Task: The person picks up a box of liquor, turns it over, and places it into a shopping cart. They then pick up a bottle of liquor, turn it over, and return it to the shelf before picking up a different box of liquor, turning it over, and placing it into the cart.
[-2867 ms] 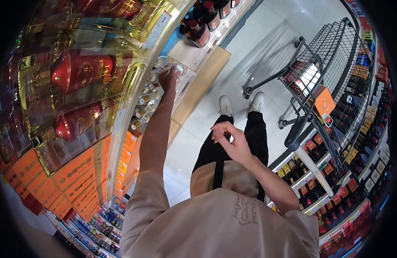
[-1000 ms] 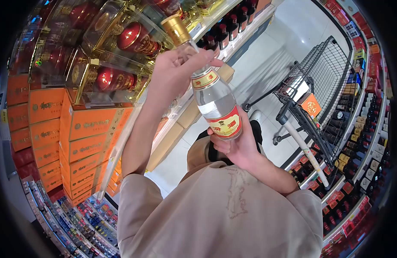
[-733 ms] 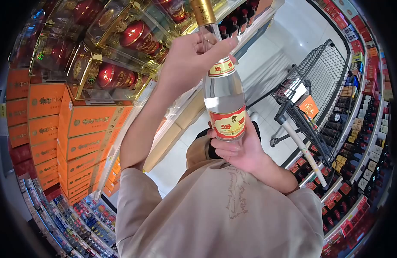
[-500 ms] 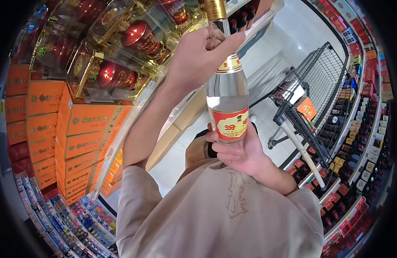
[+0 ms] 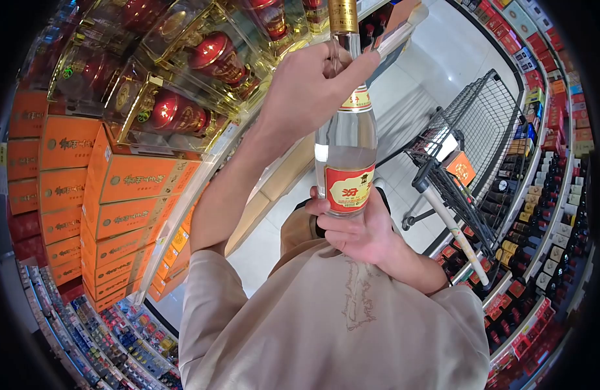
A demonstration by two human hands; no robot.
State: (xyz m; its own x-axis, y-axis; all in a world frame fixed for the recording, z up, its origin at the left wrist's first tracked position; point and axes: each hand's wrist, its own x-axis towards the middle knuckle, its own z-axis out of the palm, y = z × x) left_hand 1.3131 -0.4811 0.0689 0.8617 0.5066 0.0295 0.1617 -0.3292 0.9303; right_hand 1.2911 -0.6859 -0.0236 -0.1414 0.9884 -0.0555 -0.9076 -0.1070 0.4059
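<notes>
A clear glass liquor bottle [image 5: 347, 140] with a gold cap and a red and yellow label stands nearly upright in front of my chest. My left hand [image 5: 326, 81] is closed around its neck, the back of the hand towards me. Lower down, my right hand [image 5: 368, 234] grips the base, with fingers around and under it. The bottle's neck is partly hidden behind my left hand. Clear liquid seems to fill part of the bottle.
Left of me, orange boxes [image 5: 127, 179] are stacked beside a shelf of red bottles in clear gold-edged cases [image 5: 176, 110]. A shopping cart [image 5: 475, 123] holding an orange box [image 5: 460, 168] stands at the right. Behind it curve shelves of bottles [image 5: 534, 214].
The bottle's label has turned slightly to the right. The cap and my left hand sit a little further right in view. Both hands keep their hold.
</notes>
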